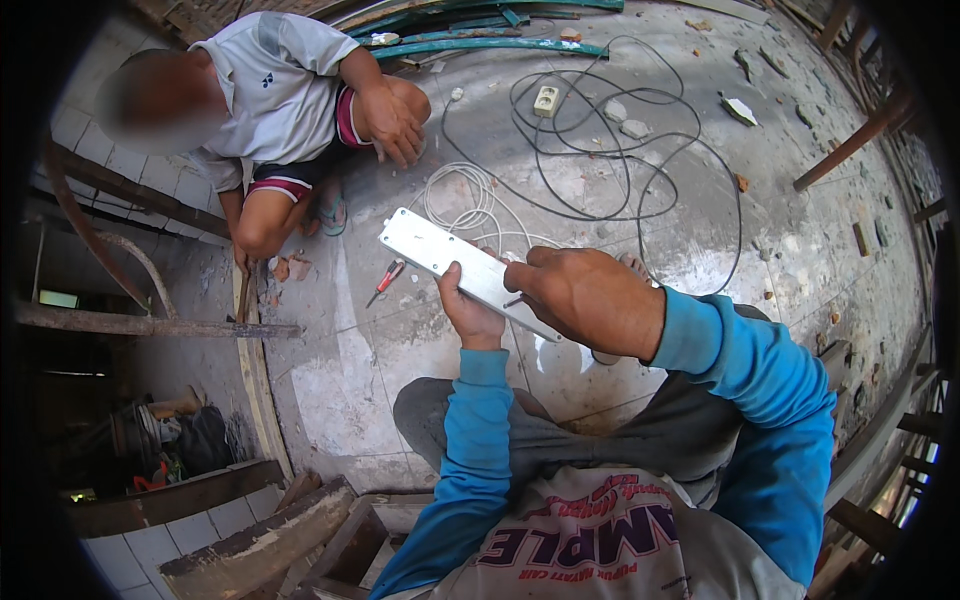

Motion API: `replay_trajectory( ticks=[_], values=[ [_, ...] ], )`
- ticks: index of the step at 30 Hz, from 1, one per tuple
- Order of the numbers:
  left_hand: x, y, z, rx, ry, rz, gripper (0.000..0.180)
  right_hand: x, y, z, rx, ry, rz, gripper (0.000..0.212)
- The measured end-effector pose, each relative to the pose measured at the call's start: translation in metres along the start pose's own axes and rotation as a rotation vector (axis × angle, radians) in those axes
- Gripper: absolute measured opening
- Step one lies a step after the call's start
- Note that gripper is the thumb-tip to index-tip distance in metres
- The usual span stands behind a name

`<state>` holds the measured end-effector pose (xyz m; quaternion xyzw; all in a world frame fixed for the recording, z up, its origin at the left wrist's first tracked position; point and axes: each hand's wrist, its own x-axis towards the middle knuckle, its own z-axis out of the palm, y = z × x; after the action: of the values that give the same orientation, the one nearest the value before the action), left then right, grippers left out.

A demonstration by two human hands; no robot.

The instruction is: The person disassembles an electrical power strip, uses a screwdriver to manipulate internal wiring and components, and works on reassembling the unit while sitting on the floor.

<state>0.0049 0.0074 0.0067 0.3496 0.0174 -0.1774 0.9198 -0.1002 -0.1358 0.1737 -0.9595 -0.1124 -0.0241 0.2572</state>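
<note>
A long white power strip (435, 246), its flat screwed side up, is held in my left hand (470, 310), thumb on top and fingers beneath. Over its near right end, my right hand (585, 297) is closed on a screwdriver (513, 301). Only the thin dark shaft shows, its tip at the strip's face; the handle is hidden in my fist. On the floor just left of the strip lies a red-and-black screwdriver (385, 281). A coil of white cable (462, 197) lies beyond the strip, partly hidden by it.
Another person (270, 110) squats at the far left, a hand resting on the knee. Black cable (625, 155) with a white socket (546, 101) loops across the floor. Green strips (490, 46) lie at the back. Rubble dots the right side; a wooden beam (255, 375) runs along the left.
</note>
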Motion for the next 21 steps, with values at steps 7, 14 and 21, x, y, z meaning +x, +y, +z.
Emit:
replay_trajectory(
  ticks=[7, 14, 21],
  values=[
    [-0.003, 0.002, 0.008, 0.027, 0.063, 0.031, 0.049, -0.002, -0.001, 0.002, 0.033, 0.036, 0.029, 0.028],
    [-0.001, -0.001, 0.006, -0.001, 0.046, 0.012, 0.049, -0.002, 0.008, 0.011, 0.056, 0.232, -0.191, 0.029],
    [0.0, 0.0, 0.001, 0.006, 0.025, 0.019, 0.049, -0.002, -0.002, 0.0, 0.038, -0.002, 0.062, 0.032]
  ],
)
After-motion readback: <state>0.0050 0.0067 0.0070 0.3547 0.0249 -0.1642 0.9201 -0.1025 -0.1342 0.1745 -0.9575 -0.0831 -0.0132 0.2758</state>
